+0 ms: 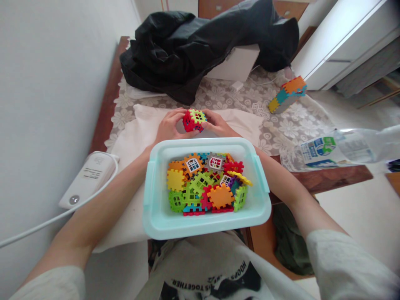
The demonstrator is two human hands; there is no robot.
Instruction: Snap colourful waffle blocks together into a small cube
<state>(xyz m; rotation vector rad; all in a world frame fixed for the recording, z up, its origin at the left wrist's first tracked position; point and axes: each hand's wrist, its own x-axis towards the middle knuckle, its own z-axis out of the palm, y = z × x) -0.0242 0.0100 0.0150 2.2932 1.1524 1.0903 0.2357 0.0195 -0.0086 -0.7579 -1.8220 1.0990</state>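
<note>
A small cube of interlocking plastic tiles (pixel 194 120), red and lime green, is held between both my hands above a white cloth (pixel 137 137). My left hand (pixel 170 126) grips its left side with curled fingers. On the cube's right side, my right hand (pixel 218 123) pinches it. Just in front of my hands a pale turquoise plastic bin (pixel 156 196) rests at the table's near edge, filled with several loose tiles (pixel 206 183) in orange, yellow, green, red and grey.
A longer built block of orange, teal and yellow tiles (pixel 286 94) lies at the back right. A black jacket (pixel 200 41) covers a white box behind. A clear water bottle (pixel 337 150) lies at the right. A white device with a cable (pixel 89 177) sits left.
</note>
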